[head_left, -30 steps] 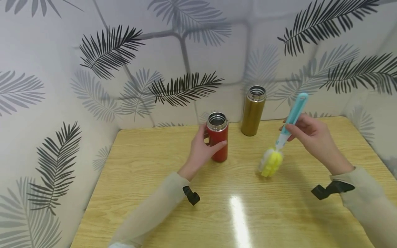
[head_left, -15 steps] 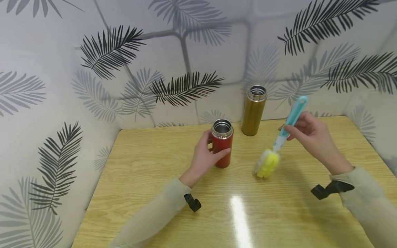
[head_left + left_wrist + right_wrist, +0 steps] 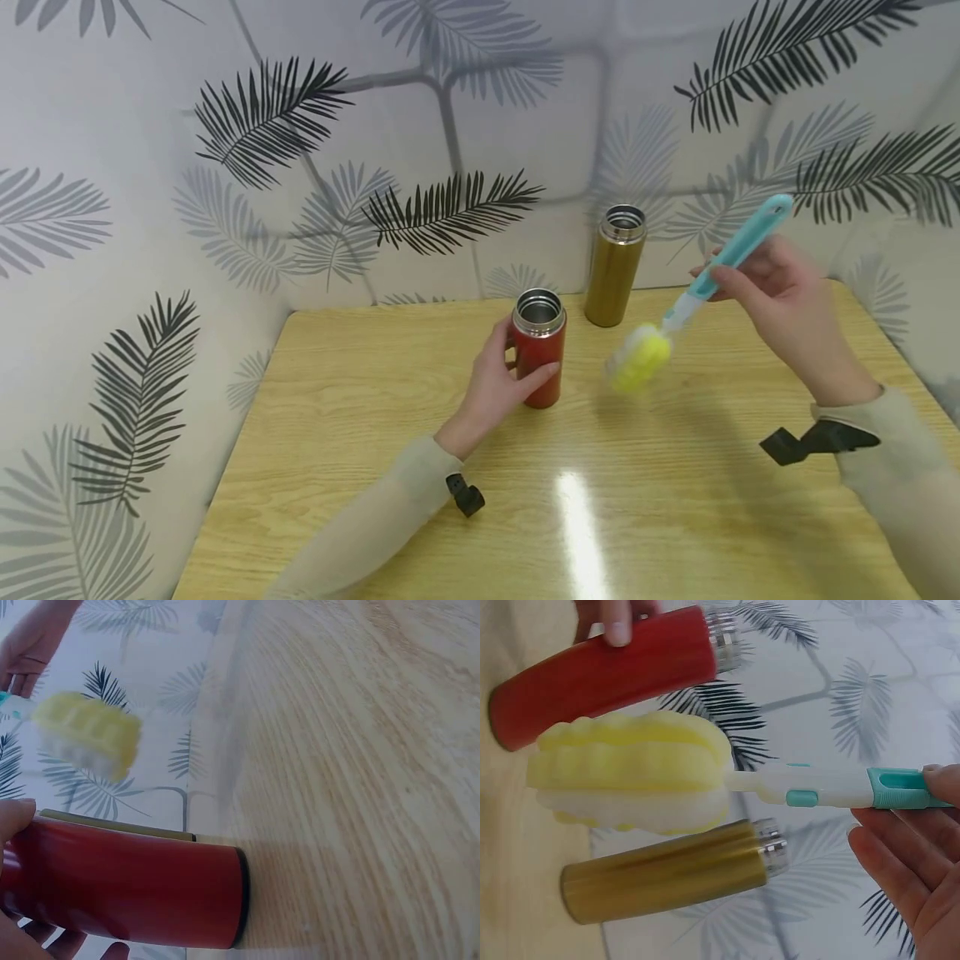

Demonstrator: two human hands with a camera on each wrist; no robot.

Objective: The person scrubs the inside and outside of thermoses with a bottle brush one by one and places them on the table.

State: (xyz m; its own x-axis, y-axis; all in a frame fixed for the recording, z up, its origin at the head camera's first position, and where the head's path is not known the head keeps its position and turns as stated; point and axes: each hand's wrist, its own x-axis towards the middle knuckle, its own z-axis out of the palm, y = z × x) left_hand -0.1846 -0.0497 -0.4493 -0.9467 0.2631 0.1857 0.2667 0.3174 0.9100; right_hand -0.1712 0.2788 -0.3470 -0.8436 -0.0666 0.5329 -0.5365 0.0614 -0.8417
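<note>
My left hand holds a red thermos flask round its body, thumb across the front. The flask stands upright on the table, uncapped, its steel mouth facing up. In the right wrist view the same red flask shows the left thumb on it. My right hand pinches the turquoise handle of a bottle brush. Its yellow and white sponge head points down and left, in the air above the table, to the right of the red flask and apart from it.
A gold thermos flask, also uncapped, stands upright near the back edge of the wooden table. Behind the table rises a wall with a leaf pattern. A bright light streak reflects on the tabletop.
The red flask moved a little right and nearer with my left hand, then stayed. My right hand shifted right, and the brush tilted flatter with its sponge head rising.
</note>
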